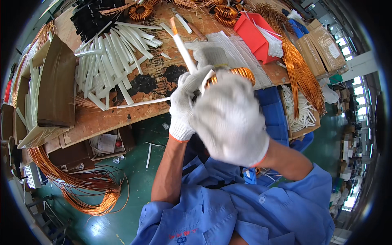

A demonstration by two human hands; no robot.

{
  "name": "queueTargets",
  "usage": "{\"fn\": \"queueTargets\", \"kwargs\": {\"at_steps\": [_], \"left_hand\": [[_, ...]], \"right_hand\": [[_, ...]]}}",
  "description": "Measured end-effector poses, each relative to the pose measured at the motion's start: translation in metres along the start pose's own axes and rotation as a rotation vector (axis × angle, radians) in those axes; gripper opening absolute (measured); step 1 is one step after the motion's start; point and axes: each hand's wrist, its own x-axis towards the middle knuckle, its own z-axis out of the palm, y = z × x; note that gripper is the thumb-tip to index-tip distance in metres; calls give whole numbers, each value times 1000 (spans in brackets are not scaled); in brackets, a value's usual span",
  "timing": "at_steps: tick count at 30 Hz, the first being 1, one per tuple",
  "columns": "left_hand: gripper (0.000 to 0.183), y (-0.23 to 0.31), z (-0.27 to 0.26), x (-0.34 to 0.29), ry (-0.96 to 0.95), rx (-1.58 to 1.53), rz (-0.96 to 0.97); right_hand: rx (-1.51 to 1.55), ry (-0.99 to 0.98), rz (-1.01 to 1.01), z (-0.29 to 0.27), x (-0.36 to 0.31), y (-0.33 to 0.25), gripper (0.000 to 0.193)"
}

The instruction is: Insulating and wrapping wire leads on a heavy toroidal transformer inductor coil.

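white-gloved l hand (pixel 184 98) curled round white plastic tube (pixel 184 52); white-gloved r hand (pixel 230 118) blurred, can't tell openness/grip, nr copper-wire ring coil (pixel 245 74)

The left hand (pixel 183 96), wearing a white knitted glove (pixel 181 122), is reaching over the near edge of the desk (pixel 92 116), its fingers bending inward in a grip. The bare left forearm (pixel 169 171) is rising steeply behind it. The right hand (pixel 230 116), also gloved, is overlapping the left hand's right side, its back facing upward and its fingers blurring. The right forearm (pixel 288 161) is slanting inward from a blue sleeve (pixel 312 188).
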Motion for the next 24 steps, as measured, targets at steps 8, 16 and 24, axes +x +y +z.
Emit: {"fn": "queueTargets", "kwargs": {"at_steps": [8, 16, 24], "left_hand": [[75, 2, 0, 0, -16, -27, 6], [68, 10, 24, -6, 79, 197, 32], [48, 31, 24, -15, 177, -258, -209]], "right_hand": [[815, 46, 883, -15, -22, -10, 28], [622, -276, 322, 47, 22, -11, 18], [-51, -15, 655, -39, -66, 47, 34]]}}
